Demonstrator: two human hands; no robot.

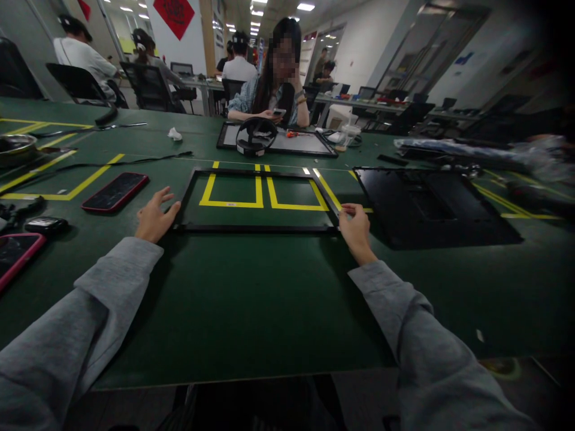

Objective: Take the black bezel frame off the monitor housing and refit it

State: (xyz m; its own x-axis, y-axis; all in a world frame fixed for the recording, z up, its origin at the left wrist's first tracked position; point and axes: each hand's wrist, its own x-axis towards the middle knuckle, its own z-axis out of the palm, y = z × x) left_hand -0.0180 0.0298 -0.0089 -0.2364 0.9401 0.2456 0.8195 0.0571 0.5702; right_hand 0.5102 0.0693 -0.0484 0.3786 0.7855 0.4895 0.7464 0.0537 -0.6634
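Observation:
A thin black rectangular frame (256, 228), hollow in the middle, lies on the green table in front of me. My left hand (156, 216) is beside its left end, fingers spread apart; the thumb is close to the frame's edge, and I cannot tell whether it touches. At the opposite end, my right hand (354, 230) pinches the frame's near right corner between thumb and fingers. Right of that hand rests a large black panel (395, 209) with a recessed rectangle in it.
Left of me are a red-edged phone (115, 193), a pink-edged phone (18, 254) and a dark cable (153, 159). Yellow tape (231, 205) marks the green table (251, 311). Across it, a person (276, 78) sits behind a black-framed panel (309, 143) bearing a black headband-like device (256, 136).

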